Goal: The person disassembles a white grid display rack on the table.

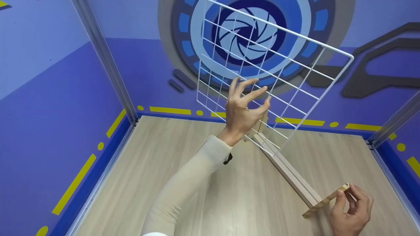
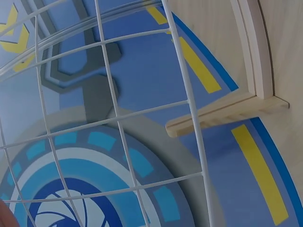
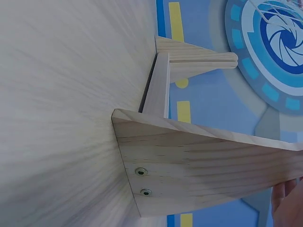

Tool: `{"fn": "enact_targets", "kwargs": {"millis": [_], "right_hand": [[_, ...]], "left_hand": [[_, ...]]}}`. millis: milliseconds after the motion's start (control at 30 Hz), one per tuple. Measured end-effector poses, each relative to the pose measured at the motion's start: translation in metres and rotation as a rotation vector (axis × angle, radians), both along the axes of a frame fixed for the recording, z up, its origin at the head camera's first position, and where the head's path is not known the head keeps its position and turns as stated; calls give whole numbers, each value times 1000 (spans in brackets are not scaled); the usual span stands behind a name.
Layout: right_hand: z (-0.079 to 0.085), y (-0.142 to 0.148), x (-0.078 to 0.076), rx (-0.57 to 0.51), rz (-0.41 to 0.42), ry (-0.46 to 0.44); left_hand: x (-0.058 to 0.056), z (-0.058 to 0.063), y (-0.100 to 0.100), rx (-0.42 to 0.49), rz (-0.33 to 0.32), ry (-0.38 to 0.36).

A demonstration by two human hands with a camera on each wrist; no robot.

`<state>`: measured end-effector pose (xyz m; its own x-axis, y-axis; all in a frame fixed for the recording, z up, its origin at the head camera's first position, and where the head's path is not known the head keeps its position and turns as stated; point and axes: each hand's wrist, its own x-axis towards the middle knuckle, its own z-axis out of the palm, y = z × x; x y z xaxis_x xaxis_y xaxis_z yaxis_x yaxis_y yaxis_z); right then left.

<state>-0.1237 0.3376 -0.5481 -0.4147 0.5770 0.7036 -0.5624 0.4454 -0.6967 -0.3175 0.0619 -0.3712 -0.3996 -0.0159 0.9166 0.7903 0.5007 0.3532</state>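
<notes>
My left hand holds a white wire grid panel up in the air, its fingers spread and bent at the wires. The panel leans and overlaps the far end of a wooden stand in the head view. Two pale rails join the stand's two end boards. At the near right, my right hand pinches the raised tip of the near end board between thumb and fingers. Two bolt heads show low on that board. The far end board stands beyond the panel's edge in the left wrist view.
The stand sits on a light wood-grain surface. Blue printed walls with yellow dashes enclose it at the back and both sides. A metal corner post rises at the back left.
</notes>
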Motion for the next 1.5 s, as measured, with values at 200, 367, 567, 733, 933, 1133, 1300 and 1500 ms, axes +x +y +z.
{"fn": "enact_targets", "kwargs": {"millis": [200, 367, 567, 733, 933, 1133, 1300, 1500], "right_hand": [[-2, 2, 0, 8, -2, 2], [-4, 3, -1, -12, 6, 14], [-1, 0, 0, -25, 14, 22], [2, -2, 1, -8, -2, 12], [0, -2, -1, -24, -2, 30], [-1, -1, -2, -12, -5, 16], [1, -2, 0, 1, -26, 4], [-1, -3, -3, -16, -16, 39]], "left_hand": [[-2, -3, -16, 2, 46, 2], [-5, -6, -34, 24, 83, 19], [-4, -9, -57, 50, 126, 2], [-3, -15, -76, 58, 161, -7], [-5, -27, -98, 54, 192, -19], [-6, -36, -113, 71, 221, -56], [-3, -40, -122, 67, 252, -110], [-3, -45, -132, 58, 282, -149]]}}
